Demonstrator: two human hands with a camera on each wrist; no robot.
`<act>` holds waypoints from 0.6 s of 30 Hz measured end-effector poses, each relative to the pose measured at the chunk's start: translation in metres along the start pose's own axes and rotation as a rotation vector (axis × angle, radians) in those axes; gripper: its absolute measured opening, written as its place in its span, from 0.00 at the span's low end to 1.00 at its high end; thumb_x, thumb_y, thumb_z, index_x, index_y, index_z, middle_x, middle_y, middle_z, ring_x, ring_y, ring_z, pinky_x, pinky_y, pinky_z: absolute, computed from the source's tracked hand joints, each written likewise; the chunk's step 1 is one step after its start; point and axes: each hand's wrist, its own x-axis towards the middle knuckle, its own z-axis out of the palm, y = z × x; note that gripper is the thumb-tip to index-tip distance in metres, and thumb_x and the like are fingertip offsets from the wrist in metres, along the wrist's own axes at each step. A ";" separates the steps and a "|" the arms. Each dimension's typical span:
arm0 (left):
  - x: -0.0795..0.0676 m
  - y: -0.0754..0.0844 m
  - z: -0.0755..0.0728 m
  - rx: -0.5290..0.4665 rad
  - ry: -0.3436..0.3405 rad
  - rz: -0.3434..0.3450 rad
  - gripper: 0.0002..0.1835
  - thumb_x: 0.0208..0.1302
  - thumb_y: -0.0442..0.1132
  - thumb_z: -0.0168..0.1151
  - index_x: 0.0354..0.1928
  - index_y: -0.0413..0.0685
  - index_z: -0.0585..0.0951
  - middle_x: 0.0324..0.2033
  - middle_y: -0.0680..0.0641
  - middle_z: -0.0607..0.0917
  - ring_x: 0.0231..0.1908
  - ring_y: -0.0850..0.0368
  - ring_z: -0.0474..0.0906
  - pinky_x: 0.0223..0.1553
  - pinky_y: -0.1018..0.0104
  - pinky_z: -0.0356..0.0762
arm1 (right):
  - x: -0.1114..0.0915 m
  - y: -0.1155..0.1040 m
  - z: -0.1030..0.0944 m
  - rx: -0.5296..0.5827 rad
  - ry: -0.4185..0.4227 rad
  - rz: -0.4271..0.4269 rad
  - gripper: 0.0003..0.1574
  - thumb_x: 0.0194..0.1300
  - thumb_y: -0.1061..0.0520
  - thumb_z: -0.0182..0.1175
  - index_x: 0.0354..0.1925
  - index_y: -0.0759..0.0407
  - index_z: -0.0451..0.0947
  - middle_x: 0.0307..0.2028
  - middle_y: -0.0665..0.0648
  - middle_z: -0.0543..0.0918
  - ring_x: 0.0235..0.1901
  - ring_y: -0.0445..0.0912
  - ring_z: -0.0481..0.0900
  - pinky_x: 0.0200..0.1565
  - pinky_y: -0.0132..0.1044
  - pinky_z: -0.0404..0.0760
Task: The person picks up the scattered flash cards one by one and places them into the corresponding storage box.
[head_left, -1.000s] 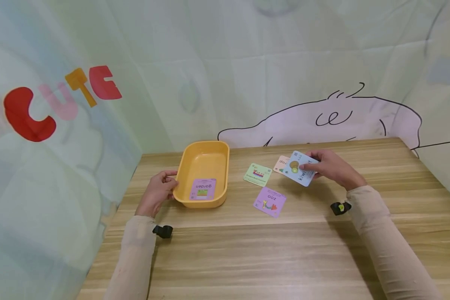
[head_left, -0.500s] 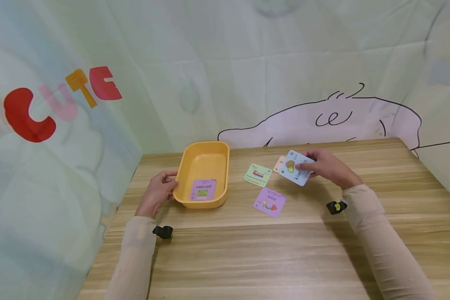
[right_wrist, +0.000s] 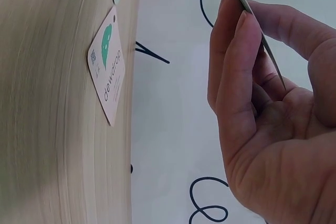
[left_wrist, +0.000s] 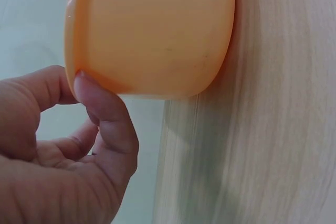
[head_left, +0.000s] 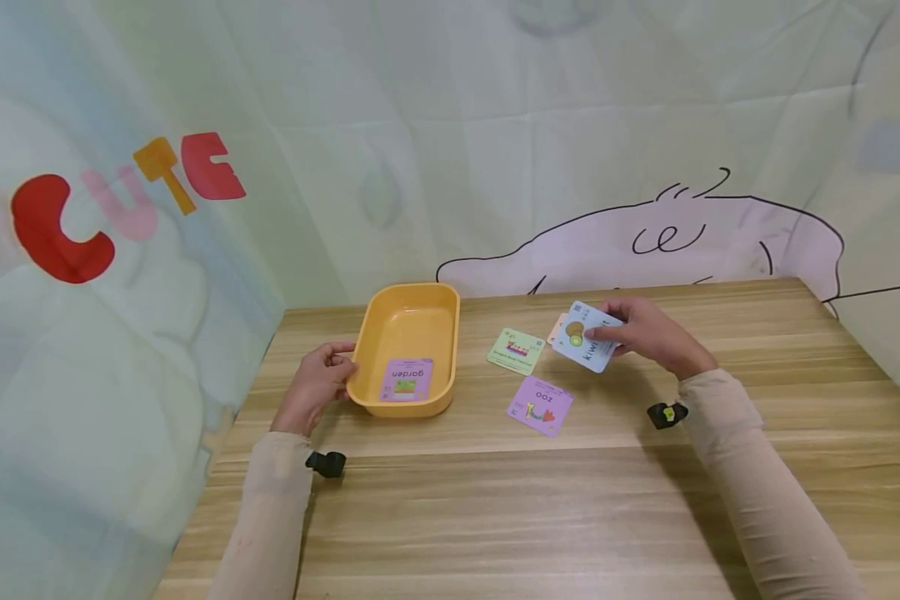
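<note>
With thumb and fingers my left hand (head_left: 317, 382) pinches the near left rim of a yellow plastic tray (head_left: 453, 333); the left wrist view shows the rim between thumb and finger. Inside the tray lies a purple "garden" card (head_left: 407, 380). My right hand (head_left: 648, 333) holds a light blue kiwifruit card (head_left: 587, 337) above the table, thumb on its face and fingers behind. Partly hidden beneath it in the head view is a pale pink "dewdrop" card (right_wrist: 107, 66), lying on the table. Nearby lie a green dragon boat card (head_left: 516, 351) and a purple "zoo" card (head_left: 540, 406).
The wooden table (head_left: 495, 517) meets a printed cloth backdrop (head_left: 390, 167) along its far and left edges. A black band with a small device (head_left: 326, 464) sits at the left wrist, and another device (head_left: 667, 415) at the right.
My right hand has moved slightly left with the kiwifruit card, which now covers more of the pink card. The left hand and the tray have stayed in place.
</note>
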 end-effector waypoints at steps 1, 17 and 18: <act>0.000 0.000 0.000 -0.001 0.001 -0.001 0.21 0.75 0.34 0.55 0.68 0.41 0.71 0.43 0.46 0.74 0.31 0.59 0.76 0.30 0.68 0.79 | 0.000 0.000 0.000 0.000 0.000 -0.001 0.20 0.69 0.55 0.65 0.52 0.67 0.75 0.49 0.65 0.80 0.41 0.49 0.83 0.40 0.37 0.86; -0.001 0.002 0.000 -0.002 -0.002 -0.004 0.22 0.75 0.35 0.55 0.68 0.41 0.70 0.44 0.46 0.74 0.31 0.57 0.76 0.29 0.69 0.79 | 0.005 0.001 0.005 0.010 -0.011 -0.011 0.20 0.69 0.55 0.66 0.53 0.65 0.75 0.51 0.64 0.81 0.41 0.48 0.83 0.40 0.38 0.86; -0.001 0.002 -0.001 0.000 -0.003 -0.005 0.22 0.75 0.35 0.55 0.68 0.41 0.70 0.44 0.45 0.74 0.32 0.57 0.76 0.30 0.69 0.79 | 0.005 0.000 0.005 0.011 -0.012 -0.014 0.20 0.69 0.55 0.66 0.52 0.65 0.75 0.51 0.64 0.81 0.41 0.49 0.83 0.40 0.38 0.86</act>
